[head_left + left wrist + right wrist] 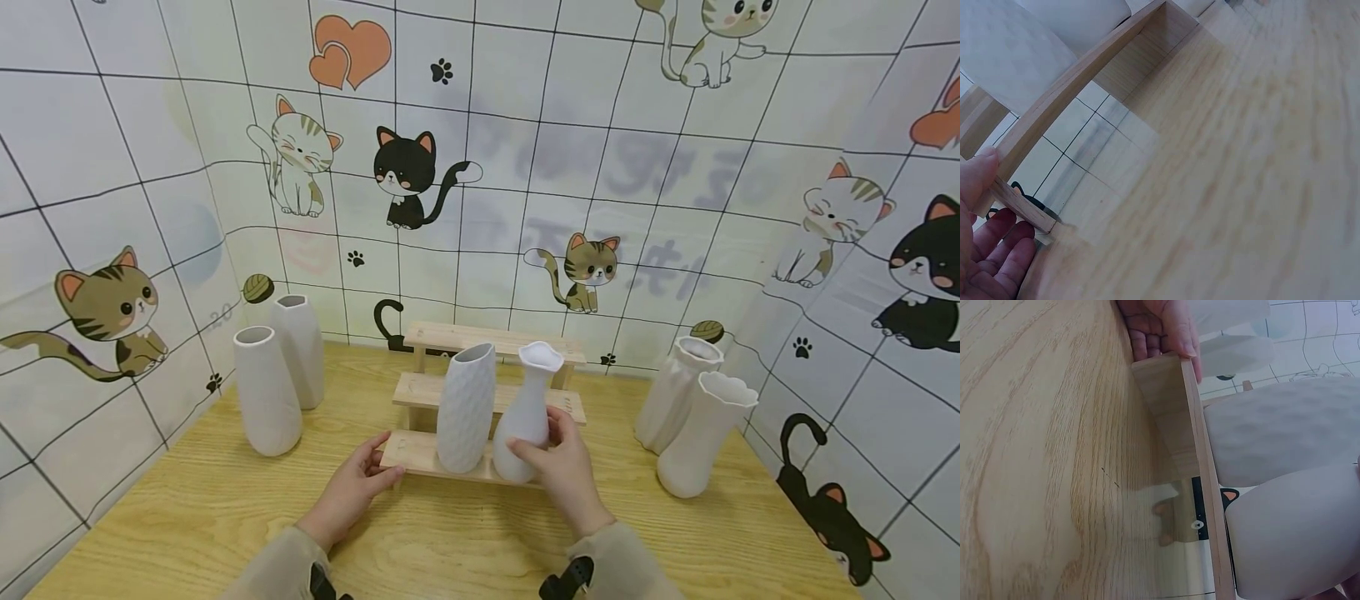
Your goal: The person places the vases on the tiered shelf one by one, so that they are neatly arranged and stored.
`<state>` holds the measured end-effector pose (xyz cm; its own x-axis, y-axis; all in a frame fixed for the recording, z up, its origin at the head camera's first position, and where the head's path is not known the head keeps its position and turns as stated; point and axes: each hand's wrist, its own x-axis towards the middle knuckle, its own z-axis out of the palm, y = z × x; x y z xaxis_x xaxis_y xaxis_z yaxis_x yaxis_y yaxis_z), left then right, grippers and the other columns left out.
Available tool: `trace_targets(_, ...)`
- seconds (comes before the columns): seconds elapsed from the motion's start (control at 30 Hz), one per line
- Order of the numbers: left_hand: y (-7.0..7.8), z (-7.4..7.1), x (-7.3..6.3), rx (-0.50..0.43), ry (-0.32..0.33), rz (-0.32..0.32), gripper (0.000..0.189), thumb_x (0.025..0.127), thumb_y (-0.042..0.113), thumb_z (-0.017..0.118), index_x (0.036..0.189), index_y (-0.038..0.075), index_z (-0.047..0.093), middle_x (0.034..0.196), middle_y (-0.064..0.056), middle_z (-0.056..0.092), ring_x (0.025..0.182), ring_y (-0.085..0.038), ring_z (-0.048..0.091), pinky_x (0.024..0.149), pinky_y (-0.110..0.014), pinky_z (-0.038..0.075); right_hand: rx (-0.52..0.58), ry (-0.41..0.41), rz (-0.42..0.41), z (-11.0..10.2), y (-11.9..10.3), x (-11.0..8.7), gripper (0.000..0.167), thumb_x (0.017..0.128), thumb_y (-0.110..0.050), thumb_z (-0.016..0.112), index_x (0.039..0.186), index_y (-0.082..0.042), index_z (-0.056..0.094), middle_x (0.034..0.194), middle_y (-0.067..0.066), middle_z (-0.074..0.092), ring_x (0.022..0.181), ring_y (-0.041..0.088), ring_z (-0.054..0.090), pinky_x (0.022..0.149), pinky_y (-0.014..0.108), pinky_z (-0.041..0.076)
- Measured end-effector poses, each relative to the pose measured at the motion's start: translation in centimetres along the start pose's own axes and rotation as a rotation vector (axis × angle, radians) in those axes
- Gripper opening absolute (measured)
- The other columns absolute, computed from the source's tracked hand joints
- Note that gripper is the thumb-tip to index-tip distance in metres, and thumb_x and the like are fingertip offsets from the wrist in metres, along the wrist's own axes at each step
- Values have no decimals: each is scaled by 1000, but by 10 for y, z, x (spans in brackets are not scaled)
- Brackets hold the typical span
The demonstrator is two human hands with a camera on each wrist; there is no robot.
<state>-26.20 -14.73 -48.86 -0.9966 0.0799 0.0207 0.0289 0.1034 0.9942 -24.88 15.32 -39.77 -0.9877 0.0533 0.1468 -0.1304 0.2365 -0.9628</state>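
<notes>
A three-tier wooden stand (411,450) stands on the table. My left hand (347,493) holds the left end of its lowest step; in the left wrist view the thumb (980,172) lies on the board's edge and the fingers (1015,256) curl beside the side support. On that step, a textured white vase (465,408) with a slanted mouth leans slightly right. Beside it, a white vase with a narrow neck and wavy rim (525,417) is gripped around its belly by my right hand (566,471). The right wrist view shows both vases (1285,428) close together.
Two tall white vases (268,400) stand to the left of the stand. Two more white vases with ruffled rims (693,442) stand on the right. Behind the wooden table (420,542) hangs a tiled wall covering (510,167) with cartoon cats.
</notes>
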Motion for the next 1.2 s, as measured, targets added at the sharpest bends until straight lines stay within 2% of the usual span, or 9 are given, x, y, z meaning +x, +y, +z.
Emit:
trace_targets(0.53,1,0,-1,11,-3,15,73,88,21,72,148,10,33,111,-9,59,96,-19,57,83,-33,47,23,-6,-11,4,-1,-2,74,78,-28,82,138,-13,42,127,11,51,118,28,48,97,54,41)
trace_targets(1.2,0,0,0,19,9,-5,73,87,22,73,148,12,35,113,-10,58,97,-20,56,82,-35,48,10,-28,28,4,-1,0,79,78,-30,82,141,-13,38,137,11,45,124,29,42,102,55,36)
